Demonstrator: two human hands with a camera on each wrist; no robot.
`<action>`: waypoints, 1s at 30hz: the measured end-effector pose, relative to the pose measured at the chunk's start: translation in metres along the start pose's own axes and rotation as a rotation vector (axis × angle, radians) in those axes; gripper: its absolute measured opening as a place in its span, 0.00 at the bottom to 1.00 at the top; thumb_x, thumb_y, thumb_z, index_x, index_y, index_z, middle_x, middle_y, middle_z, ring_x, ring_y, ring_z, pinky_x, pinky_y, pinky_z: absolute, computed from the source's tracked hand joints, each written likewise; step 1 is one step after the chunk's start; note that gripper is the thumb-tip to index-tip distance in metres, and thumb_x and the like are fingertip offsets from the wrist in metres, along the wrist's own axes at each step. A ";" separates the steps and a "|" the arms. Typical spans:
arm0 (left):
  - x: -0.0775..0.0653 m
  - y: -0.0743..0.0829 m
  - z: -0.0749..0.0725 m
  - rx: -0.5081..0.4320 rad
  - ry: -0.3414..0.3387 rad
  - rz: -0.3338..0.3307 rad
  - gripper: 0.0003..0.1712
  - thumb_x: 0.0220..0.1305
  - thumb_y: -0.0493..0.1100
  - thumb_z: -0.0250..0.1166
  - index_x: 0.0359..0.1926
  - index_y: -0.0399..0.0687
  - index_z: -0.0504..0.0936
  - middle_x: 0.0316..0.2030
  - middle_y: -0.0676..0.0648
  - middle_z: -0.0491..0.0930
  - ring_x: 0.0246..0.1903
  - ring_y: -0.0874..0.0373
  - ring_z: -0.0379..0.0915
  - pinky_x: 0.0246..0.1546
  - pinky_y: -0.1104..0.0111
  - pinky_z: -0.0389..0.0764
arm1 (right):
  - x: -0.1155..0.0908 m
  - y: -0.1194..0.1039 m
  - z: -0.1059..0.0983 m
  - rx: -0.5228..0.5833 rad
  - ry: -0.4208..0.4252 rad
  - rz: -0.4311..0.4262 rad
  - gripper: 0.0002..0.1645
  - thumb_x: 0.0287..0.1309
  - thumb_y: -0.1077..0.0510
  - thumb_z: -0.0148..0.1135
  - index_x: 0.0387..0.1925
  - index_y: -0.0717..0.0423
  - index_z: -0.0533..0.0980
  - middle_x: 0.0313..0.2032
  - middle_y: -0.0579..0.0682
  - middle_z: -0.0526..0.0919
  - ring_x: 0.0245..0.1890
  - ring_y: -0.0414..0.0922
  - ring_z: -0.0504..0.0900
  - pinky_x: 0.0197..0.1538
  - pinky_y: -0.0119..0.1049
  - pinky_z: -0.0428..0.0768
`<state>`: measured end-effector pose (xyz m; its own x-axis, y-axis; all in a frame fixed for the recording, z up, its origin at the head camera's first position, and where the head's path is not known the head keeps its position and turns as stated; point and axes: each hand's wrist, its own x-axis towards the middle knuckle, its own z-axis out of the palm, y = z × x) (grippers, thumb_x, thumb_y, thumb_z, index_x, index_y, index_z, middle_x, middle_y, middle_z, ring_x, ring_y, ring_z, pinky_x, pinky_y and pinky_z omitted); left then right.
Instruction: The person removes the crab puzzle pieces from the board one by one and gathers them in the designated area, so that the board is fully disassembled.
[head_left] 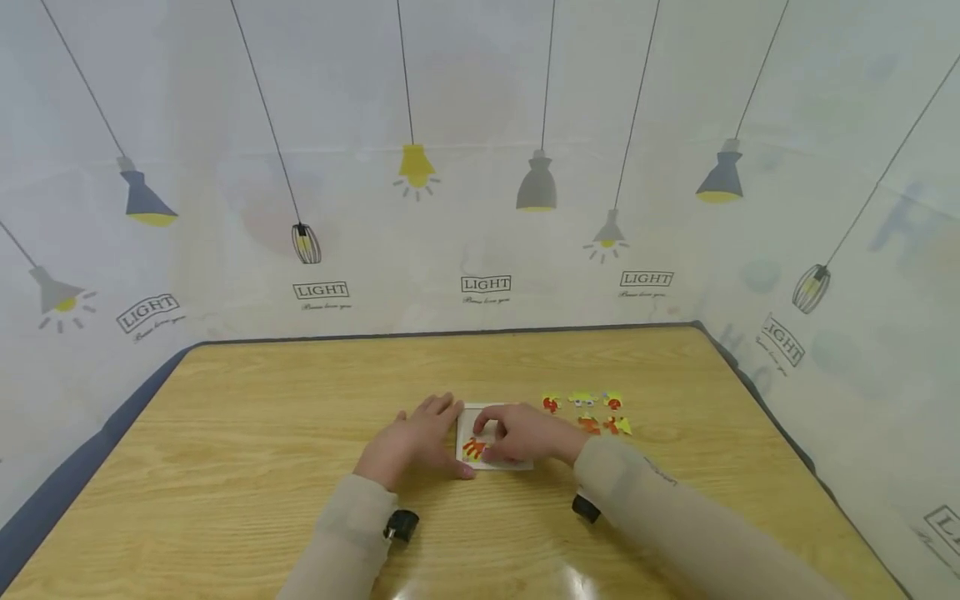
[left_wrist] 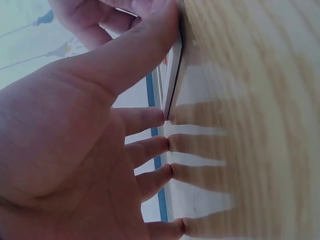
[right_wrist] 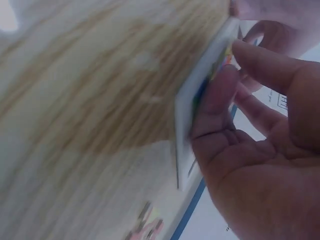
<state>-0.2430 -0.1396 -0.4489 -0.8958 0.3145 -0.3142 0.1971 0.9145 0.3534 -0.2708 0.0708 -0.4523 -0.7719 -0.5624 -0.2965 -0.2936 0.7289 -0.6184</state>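
Note:
A small white puzzle tray (head_left: 512,467) lies on the table under both hands. My left hand (head_left: 411,440) steadies it at the left, thumb along the near edge. In the left wrist view the left fingers (left_wrist: 147,146) are straight, tips on the tabletop. Over the tray bends my right hand (head_left: 525,432). Its thumb and index finger are at an orange and red puzzle piece (head_left: 472,450) inside the tray, appearing to pinch it. Green and blue colour shows beneath the thumb in the right wrist view. The right hand hides much of the tray's interior.
Several loose puzzle pieces (head_left: 583,400) lie right of the tray in two rows, partly behind the right wrist. The wood-grain table (head_left: 285,392) reaches back to a wall covering (head_left: 405,242) printed with lamps. A black wrist device (head_left: 402,525) sits below the left hand.

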 end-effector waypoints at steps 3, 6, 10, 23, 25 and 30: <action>-0.001 0.000 0.000 0.007 0.001 0.008 0.63 0.59 0.69 0.77 0.85 0.53 0.56 0.87 0.46 0.48 0.87 0.45 0.40 0.82 0.33 0.48 | 0.001 -0.005 0.000 -0.054 -0.021 -0.016 0.21 0.65 0.56 0.75 0.57 0.43 0.80 0.36 0.48 0.83 0.33 0.43 0.76 0.41 0.37 0.74; -0.001 0.000 0.000 0.006 0.005 0.008 0.64 0.58 0.68 0.77 0.85 0.52 0.57 0.86 0.45 0.49 0.87 0.44 0.42 0.81 0.32 0.49 | 0.002 -0.010 0.001 -0.093 -0.028 -0.032 0.22 0.63 0.58 0.76 0.56 0.44 0.80 0.46 0.49 0.85 0.38 0.44 0.77 0.46 0.39 0.75; -0.001 0.000 0.000 0.001 0.011 0.003 0.64 0.56 0.68 0.78 0.85 0.51 0.58 0.86 0.45 0.51 0.86 0.44 0.43 0.81 0.31 0.50 | 0.003 -0.013 0.003 -0.126 -0.019 -0.048 0.21 0.61 0.60 0.76 0.53 0.46 0.79 0.49 0.50 0.85 0.39 0.45 0.77 0.45 0.40 0.74; 0.000 0.002 0.000 0.002 0.014 0.007 0.64 0.57 0.68 0.79 0.85 0.51 0.58 0.86 0.44 0.50 0.86 0.43 0.42 0.80 0.30 0.49 | -0.001 -0.012 0.000 -0.089 -0.021 -0.038 0.23 0.59 0.61 0.78 0.51 0.43 0.76 0.48 0.49 0.83 0.39 0.46 0.77 0.43 0.39 0.74; 0.000 0.002 0.001 0.002 0.016 0.008 0.63 0.57 0.68 0.78 0.84 0.51 0.58 0.86 0.44 0.51 0.86 0.43 0.43 0.80 0.30 0.50 | -0.002 -0.012 0.001 -0.086 -0.018 -0.035 0.24 0.58 0.60 0.78 0.51 0.42 0.75 0.48 0.49 0.83 0.39 0.46 0.78 0.43 0.39 0.75; 0.001 0.001 0.001 0.004 0.019 0.003 0.63 0.57 0.68 0.79 0.84 0.51 0.59 0.86 0.44 0.51 0.86 0.43 0.43 0.80 0.30 0.50 | -0.002 -0.012 0.002 -0.073 -0.015 -0.010 0.26 0.57 0.57 0.80 0.49 0.41 0.72 0.46 0.49 0.83 0.41 0.46 0.80 0.44 0.40 0.77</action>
<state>-0.2435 -0.1377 -0.4495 -0.9027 0.3123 -0.2960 0.2013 0.9145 0.3510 -0.2645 0.0617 -0.4459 -0.7603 -0.5751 -0.3020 -0.3420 0.7496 -0.5666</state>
